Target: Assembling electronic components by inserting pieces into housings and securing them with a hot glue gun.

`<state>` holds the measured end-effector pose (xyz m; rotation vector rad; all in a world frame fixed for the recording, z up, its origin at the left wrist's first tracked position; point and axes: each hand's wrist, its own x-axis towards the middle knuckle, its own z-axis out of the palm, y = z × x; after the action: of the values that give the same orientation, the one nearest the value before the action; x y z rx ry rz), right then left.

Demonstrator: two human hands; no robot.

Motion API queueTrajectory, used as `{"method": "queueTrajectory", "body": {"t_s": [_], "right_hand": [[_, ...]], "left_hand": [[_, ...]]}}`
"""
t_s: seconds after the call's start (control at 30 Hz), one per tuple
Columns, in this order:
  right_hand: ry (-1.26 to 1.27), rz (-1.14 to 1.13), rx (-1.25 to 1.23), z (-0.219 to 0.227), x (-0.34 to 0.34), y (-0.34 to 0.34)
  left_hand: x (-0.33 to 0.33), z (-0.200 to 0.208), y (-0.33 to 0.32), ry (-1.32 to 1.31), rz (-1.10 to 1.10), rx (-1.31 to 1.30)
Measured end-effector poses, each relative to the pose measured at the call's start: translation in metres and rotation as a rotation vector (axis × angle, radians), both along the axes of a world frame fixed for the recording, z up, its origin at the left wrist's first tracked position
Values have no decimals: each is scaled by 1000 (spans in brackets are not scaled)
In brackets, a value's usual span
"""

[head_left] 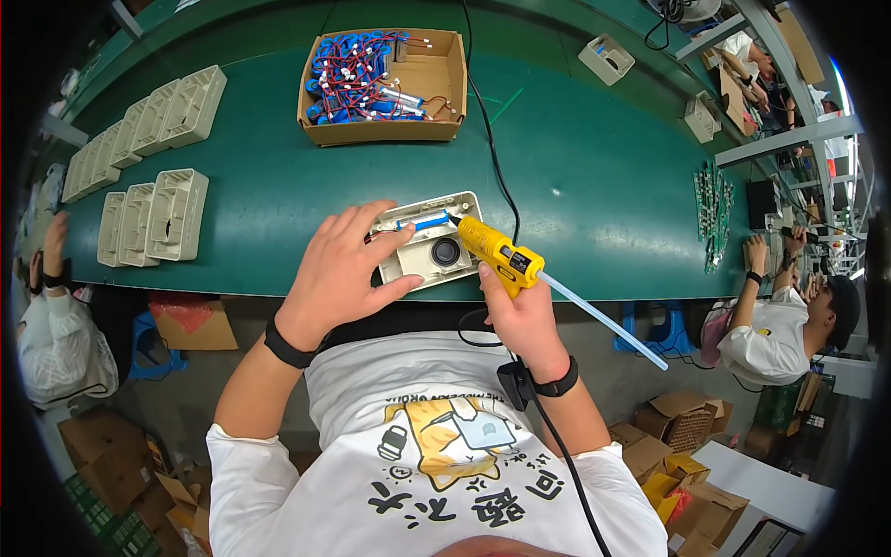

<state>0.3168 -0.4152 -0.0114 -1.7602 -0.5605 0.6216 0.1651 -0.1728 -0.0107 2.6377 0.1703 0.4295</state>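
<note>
My right fingers [495,295] are wrapped round the yellow hot glue gun [483,243]. Left fingers [388,245] hold the cream housing [455,278], index tip at the blue battery cell [429,223] inside, probably so nothing shifts. More cells [353,70] sit in a carton [380,134] farther up the bench [594,204], out of the way.

On the flat green desk [613,186], a rectangular brown cardboard box [382,135] of blue cylindrical batteries [353,74] stands beyond a rectangular cream plastic housing [416,256]; open cream plastic shells [186,209] lie left in two rows, narrow green circuit boards [713,213] right.
</note>
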Motion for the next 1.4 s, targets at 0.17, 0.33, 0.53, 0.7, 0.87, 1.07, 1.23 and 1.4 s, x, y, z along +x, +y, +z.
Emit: {"method": "queueTrajectory", "body": {"t_s": [0.17,0.33,0.53,0.7,0.87,1.07,1.23,1.4], "right_hand": [[179,-6,-100,13,4,0],[224,22,-94,18,11,0],[123,71,-124,22,15,-2],[140,44,-118,37,5,-4],[-21,147,101,27,-8,-9],[-192,278,56,29,-11,-13],[-332,291,124,35,-10,-16],[-157,169,202,31,-18,-15]], "left_hand": [[-9,1,-12,-1,64,-19],[-8,-7,-16,-6,128,-38],[-8,-13,-16,10,132,-60],[-11,-13,-22,-99,153,-127],[-18,-8,-38,-292,153,-131],[-15,-3,-53,-422,95,-88],[-16,-8,-54,-435,68,-46],[-14,-9,-54,-462,48,-4]]}}
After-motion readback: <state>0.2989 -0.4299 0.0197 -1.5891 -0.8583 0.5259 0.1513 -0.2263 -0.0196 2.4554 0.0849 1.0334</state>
